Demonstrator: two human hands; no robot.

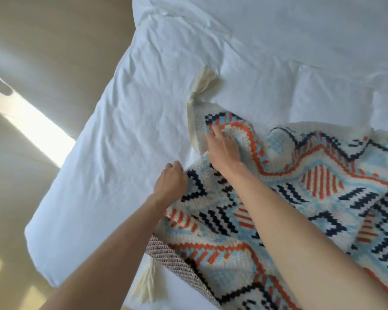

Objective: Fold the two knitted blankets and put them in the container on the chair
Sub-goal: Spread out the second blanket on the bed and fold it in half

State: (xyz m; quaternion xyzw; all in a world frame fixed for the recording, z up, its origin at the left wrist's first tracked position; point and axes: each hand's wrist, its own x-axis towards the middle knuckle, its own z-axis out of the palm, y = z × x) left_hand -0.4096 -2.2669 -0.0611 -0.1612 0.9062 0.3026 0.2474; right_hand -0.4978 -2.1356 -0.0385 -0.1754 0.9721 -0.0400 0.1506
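Note:
A knitted blanket [311,198] patterned in pale blue, orange, navy and cream lies rumpled over the lower right of a white bed. Cream tassels [205,82] hang off its far corner, and another tassel [147,280] off its near edge. My right hand [222,151] grips a fold of the blanket near the far corner. My left hand [171,183] is closed on the blanket's left edge. Its reverse side [173,256] shows a fine brownish weave at the near edge. Only one blanket is in view; no chair or container is visible.
The white bed sheet [132,142] is wrinkled and spreads left and up from the blanket. The bed's left edge [61,171] drops to a beige floor [14,198] with a bright strip of sunlight [31,126].

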